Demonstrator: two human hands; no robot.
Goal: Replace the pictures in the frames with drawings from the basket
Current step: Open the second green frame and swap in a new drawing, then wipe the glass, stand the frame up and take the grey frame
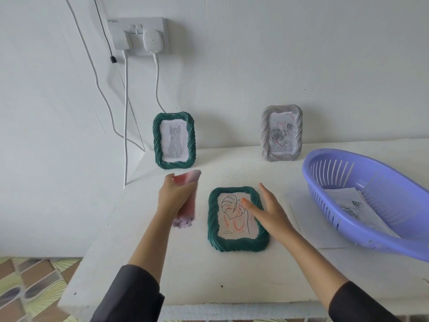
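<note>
A green twisted frame (237, 242) lies flat on the white table, holding a leaf line drawing. My right hand (267, 212) rests over its right side with straight, spread fingers. To the frame's left, my left hand (175, 196) grips a pink and purple picture (186, 201), blurred and lifted off the table. A second green frame (174, 140) with a cat drawing stands against the wall at the back. A grey frame (281, 133) with a rose drawing stands at the back right. The purple basket (376, 173) at the right holds paper drawings (355, 205).
A loose white sheet (311, 228) lies partly under the basket. A wall socket (139, 36) with two plugs and hanging white cables (126, 124) is above the table's left back corner. The table's left edge drops to a patterned floor (30, 289).
</note>
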